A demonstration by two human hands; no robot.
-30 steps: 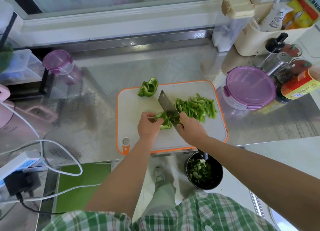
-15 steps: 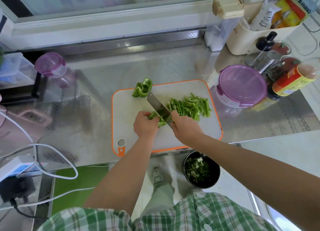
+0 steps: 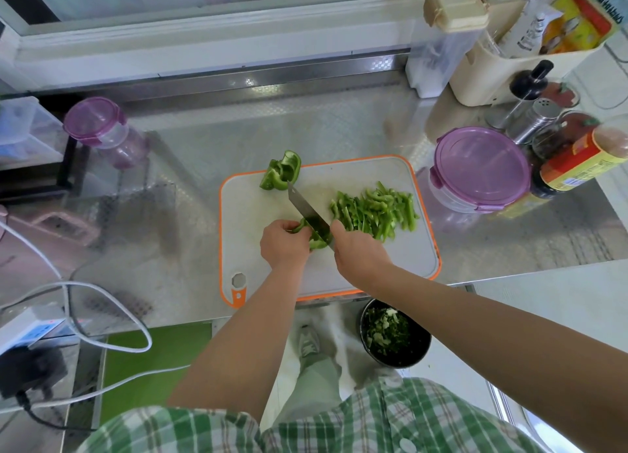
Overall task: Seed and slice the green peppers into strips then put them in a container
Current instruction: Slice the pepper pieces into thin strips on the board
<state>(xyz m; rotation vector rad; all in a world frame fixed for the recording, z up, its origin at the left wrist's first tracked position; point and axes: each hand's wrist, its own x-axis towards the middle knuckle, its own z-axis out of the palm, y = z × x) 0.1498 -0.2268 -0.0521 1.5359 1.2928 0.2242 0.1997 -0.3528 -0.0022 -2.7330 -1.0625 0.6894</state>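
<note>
**Step in hand:** slicing, partly done.

- **Left hand** (image 3: pixel 283 245): fingers curled over the pepper piece (image 3: pixel 317 244), pinning it to the cutting board (image 3: pixel 253 214) near the middle front.
- **Right hand** (image 3: pixel 360 253): clenched round the handle of the knife (image 3: pixel 307 211), which the hand hides. The blade angles away to the upper left, edge down on the pepper piece just beside the left fingers.
- **Strips** (image 3: pixel 373 213): loose heap on the right half of the board, apart from the blade.
- **Uncut chunk** (image 3: pixel 281 171): at the board's far left corner, partly over the rim.
- **Container** (image 3: pixel 481 167): round tub with its purple lid on, on the counter just right of the board.

**Handling note (judgement):**
- Tuck the left fingertips back and let the knuckles guide the blade.
- Take even, narrow cuts to match the heap.
- As the piece shortens the grip has little left to hold, so slow down.
- The lid must come off before any strips go in.

**Surface:** steel counter (image 3: pixel 323 123), embossed and reflective. The board is white with an orange edge.

**Room:**
- Window ledge behind.
- Purple-lidded jar (image 3: pixel 102 129) at left.
- Bottles and shaker at right.
- White cable (image 3: pixel 102 303) at front left.
- Dark pot (image 3: pixel 416 354) of green scraps on the floor below the counter edge.
</note>
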